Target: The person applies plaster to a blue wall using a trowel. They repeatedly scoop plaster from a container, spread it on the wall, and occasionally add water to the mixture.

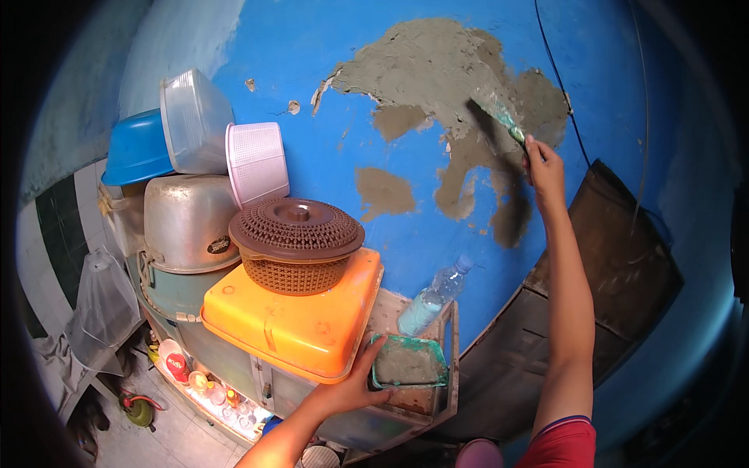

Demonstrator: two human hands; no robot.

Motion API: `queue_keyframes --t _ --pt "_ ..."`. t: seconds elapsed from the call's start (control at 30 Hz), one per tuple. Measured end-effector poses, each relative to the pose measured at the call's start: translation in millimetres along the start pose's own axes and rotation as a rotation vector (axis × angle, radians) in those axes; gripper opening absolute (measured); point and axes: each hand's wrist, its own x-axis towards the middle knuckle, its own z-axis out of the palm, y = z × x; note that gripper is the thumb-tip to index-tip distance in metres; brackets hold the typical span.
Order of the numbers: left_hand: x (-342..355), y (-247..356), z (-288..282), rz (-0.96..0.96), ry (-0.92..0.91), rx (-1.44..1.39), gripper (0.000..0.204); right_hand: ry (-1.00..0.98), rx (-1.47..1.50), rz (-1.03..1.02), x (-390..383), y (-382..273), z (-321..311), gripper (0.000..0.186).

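My right hand (544, 175) is raised to the blue wall, its fingers closed round a green-handled putty knife (507, 121). The tool's far end is smeared pale and lies against a broad patch of grey mortar (421, 66); its exact blade shape is hard to make out. Lower down, my left hand (347, 390) grips the left side of a small green rectangular tub (445, 376), thumb at the near edge and fingers at the far corner. Grey wet mix fills the tub, which rests on the cabinet top. Just behind it a clear plastic bottle (437, 296) leans, holding cloudy liquid.
Left of the tub, an orange lidded box (273, 320) carries a brown woven-pattern basket (296, 249). Further left are a metal pot (187, 222), a pink basket (257, 164) and plastic tubs. A dark cabinet (593, 273) stands at right; a black cable (558, 70) hangs down the wall.
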Motion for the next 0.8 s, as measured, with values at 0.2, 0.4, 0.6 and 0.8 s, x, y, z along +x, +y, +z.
queue_keyframes --t 0.2,0.4,0.6,0.8 --pt "8 7 5 0.048 0.053 0.094 0.106 0.104 -0.084 -0.117 73 -12 36 0.043" --pt "0 -4 7 0.039 0.07 0.133 0.105 0.109 -0.337 0.02 31 18 7 0.046" --pt "4 1 2 0.005 -0.004 -0.014 0.106 0.077 -0.032 -0.148 54 -12 20 0.042" --pt "5 7 3 0.028 0.047 0.079 0.104 0.097 -0.222 -0.115 90 -21 52 0.048"
